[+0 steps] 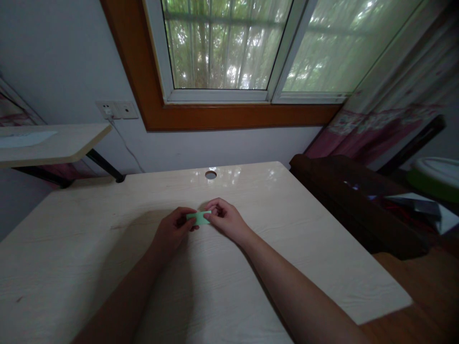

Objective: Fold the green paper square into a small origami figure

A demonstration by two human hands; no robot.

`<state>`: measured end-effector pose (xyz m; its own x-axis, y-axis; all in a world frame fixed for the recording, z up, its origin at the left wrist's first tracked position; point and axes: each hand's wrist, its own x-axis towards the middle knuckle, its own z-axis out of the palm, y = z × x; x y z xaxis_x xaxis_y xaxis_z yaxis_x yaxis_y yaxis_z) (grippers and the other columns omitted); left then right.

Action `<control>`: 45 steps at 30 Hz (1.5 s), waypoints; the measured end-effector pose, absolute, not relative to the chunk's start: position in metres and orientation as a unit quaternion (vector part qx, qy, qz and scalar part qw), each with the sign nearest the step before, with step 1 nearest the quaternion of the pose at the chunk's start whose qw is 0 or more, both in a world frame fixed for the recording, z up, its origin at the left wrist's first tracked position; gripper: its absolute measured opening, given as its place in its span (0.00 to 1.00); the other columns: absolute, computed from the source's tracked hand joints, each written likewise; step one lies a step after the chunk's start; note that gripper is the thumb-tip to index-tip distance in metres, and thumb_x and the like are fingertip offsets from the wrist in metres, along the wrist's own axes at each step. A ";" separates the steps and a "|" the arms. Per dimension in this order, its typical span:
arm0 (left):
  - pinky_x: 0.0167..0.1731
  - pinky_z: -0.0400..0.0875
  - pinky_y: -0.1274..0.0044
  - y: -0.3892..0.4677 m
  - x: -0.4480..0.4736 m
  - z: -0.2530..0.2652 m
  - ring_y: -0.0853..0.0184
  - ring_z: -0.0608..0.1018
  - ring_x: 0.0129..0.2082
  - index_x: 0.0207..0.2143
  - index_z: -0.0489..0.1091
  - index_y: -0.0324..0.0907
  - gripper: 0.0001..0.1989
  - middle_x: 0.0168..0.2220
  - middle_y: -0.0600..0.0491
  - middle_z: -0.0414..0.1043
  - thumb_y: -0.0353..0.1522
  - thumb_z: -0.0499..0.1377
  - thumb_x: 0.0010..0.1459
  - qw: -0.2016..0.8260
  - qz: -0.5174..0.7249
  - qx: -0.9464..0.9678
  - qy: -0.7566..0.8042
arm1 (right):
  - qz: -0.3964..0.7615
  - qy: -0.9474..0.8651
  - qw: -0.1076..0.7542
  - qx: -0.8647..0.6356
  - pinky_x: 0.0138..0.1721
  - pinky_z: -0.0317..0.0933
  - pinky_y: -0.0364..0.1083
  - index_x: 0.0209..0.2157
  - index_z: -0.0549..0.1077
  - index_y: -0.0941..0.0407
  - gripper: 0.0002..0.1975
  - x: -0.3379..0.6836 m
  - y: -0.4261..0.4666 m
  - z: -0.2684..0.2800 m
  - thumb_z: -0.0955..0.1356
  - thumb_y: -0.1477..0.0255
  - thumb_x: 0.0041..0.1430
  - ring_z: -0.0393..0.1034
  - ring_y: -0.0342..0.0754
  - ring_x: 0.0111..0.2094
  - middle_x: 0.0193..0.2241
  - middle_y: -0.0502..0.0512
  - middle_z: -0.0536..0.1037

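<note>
A small light-green piece of paper [199, 218] is held between my two hands, just above the pale wood-grain table [229, 286]. My left hand [175, 224] pinches its left end, thumb in front and fingers behind. At the other end, my right hand [224, 216] grips the paper the same way, with its thumb on the near face. The paper looks like a narrow strip, perhaps folded; I cannot tell. Fingers behind it are partly hidden.
A raised shelf [53, 143] on black legs stands at the back left. Near the far edge is a round cable hole [211, 175]. A power socket [116, 110] with a white cord is on the wall. Dark wooden furniture [344, 205] stands to the right.
</note>
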<state>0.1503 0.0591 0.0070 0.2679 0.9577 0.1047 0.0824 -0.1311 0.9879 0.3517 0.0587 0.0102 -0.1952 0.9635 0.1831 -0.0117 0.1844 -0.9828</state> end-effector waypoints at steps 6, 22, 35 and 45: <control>0.34 0.77 0.76 0.058 0.149 0.009 0.67 0.81 0.31 0.43 0.73 0.41 0.13 0.33 0.52 0.78 0.36 0.61 0.57 0.493 0.409 0.639 0.427 | 0.503 -0.585 0.495 -0.399 0.26 0.50 0.41 0.38 0.73 0.56 0.11 0.352 0.060 0.006 0.72 0.69 0.53 0.56 0.39 0.24 0.24 0.45 0.65; 0.36 0.81 0.72 0.058 0.152 0.009 0.67 0.81 0.31 0.39 0.74 0.40 0.11 0.34 0.53 0.77 0.36 0.63 0.55 0.527 0.429 0.598 0.425 | 0.487 -0.587 0.501 -0.409 0.28 0.55 0.41 0.34 0.73 0.56 0.08 0.351 0.060 0.010 0.72 0.68 0.54 0.62 0.41 0.26 0.25 0.48 0.71; 0.36 0.80 0.73 0.058 0.152 0.010 0.66 0.81 0.31 0.41 0.74 0.40 0.12 0.35 0.52 0.77 0.37 0.61 0.57 0.518 0.418 0.611 0.428 | 0.474 -0.595 0.502 -0.412 0.29 0.56 0.41 0.35 0.73 0.56 0.09 0.352 0.059 0.011 0.71 0.67 0.55 0.64 0.41 0.27 0.26 0.49 0.73; 0.38 0.80 0.71 0.059 0.150 0.010 0.64 0.82 0.34 0.42 0.76 0.40 0.14 0.38 0.50 0.79 0.38 0.63 0.55 0.496 0.389 0.647 0.429 | 0.484 -0.600 0.490 -0.407 0.28 0.56 0.41 0.35 0.73 0.56 0.10 0.351 0.058 0.009 0.72 0.65 0.54 0.63 0.41 0.26 0.26 0.49 0.73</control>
